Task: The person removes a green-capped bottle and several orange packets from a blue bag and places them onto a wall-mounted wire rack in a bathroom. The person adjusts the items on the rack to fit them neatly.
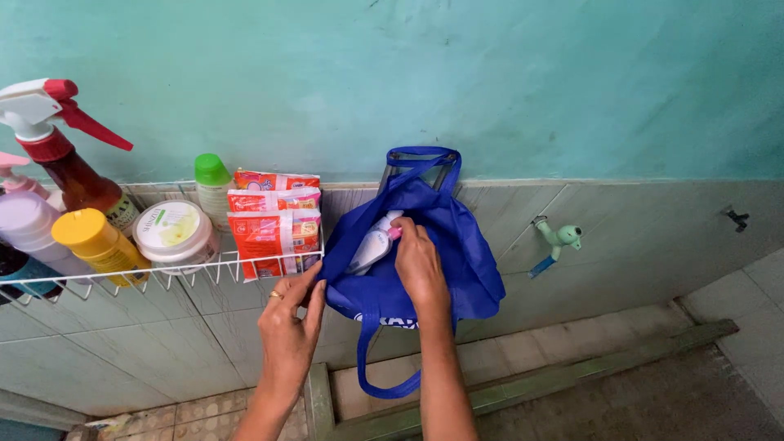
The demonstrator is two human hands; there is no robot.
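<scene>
White plastic bottle with pink cap (374, 242) sits in the blue fabric bag (457, 245) (hung at twelve o'clock), right hand (420, 265) gripping it; left hand (290, 327) pinches the bag's rim at nine o'clock.

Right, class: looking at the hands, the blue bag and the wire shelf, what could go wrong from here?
1. The blue bag hangs by a strap on the wall; tugging could perhaps pull it off.
2. The right hand grips a white bottle by its top; it might slip.
3. The left hand works close under the wire shelf and may jolt the red sachets.
</scene>
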